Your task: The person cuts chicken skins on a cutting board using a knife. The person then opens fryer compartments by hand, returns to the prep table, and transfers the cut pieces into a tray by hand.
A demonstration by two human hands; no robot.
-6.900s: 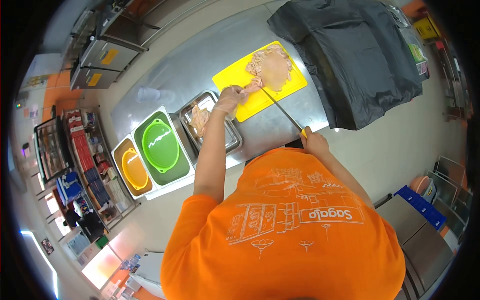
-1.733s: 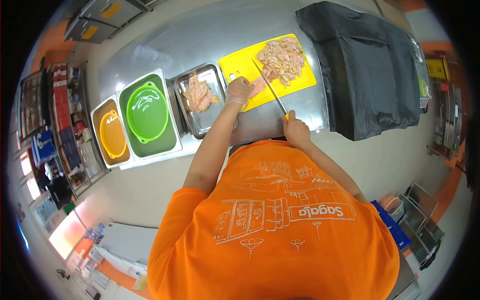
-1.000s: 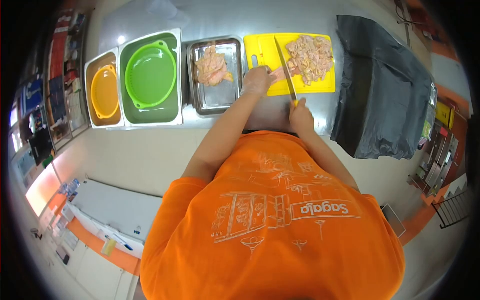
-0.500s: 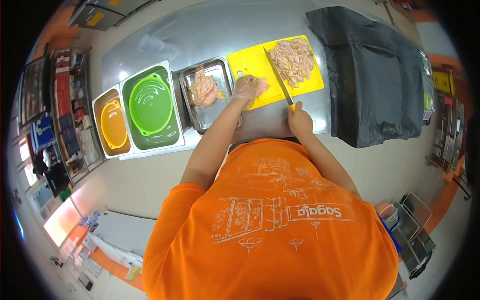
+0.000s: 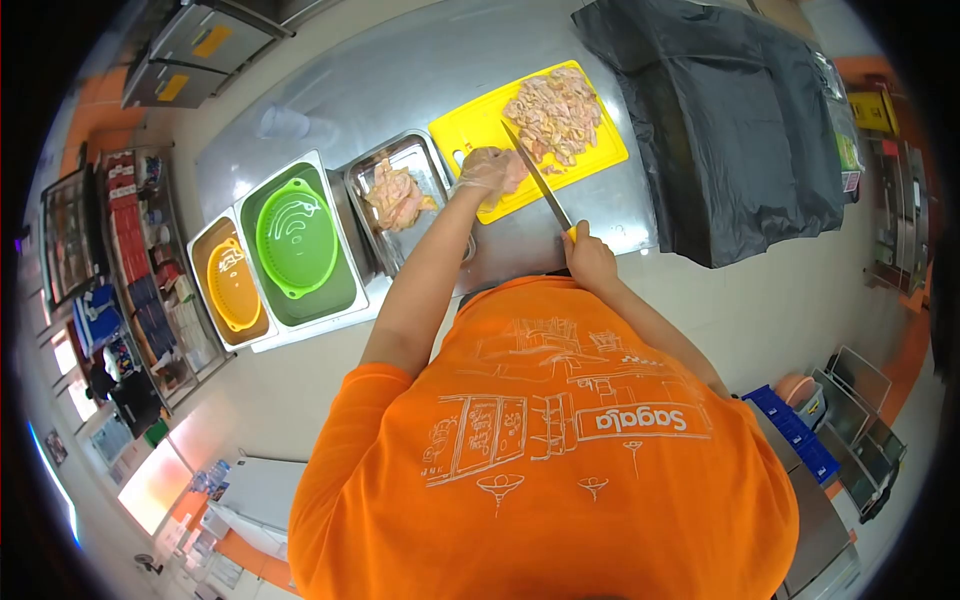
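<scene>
1. Head view: a person in an orange shirt (image 5: 560,420) stands at a steel bench (image 5: 380,85), both hands over a yellow cutting board (image 5: 470,125).
2. Left hand (image 5: 487,172), in a thin clear glove: its fingers are curled down on a pale piece of meat (image 5: 516,172) on the board's left half, partly hiding it.
3. Right hand (image 5: 592,262): its fingers are clenched round the yellow handle of a knife (image 5: 540,183), off the board's near edge.
4. Key relation — the piece of meat lies just right of the left fingers, between them and the blade. The left hand is the nearer; the right reaches that spot only through the knife's length.
5. Long axes: the blade slants across the board, tip away from the person and leaning left, while the board runs from lower left to upper right. The piece is too covered to read its own axis — nor can I tell whether the blade touches it.
6. Beyond the blade, on the right half, sits a heap of cut meat (image 5: 555,115), its edge close beside the steel.
7. Left of the board, a metal tray (image 5: 422,155) holds more meat (image 5: 397,195); farther left stand a green basket (image 5: 298,240) and an orange basket (image 5: 234,285), each within its own container.
</scene>
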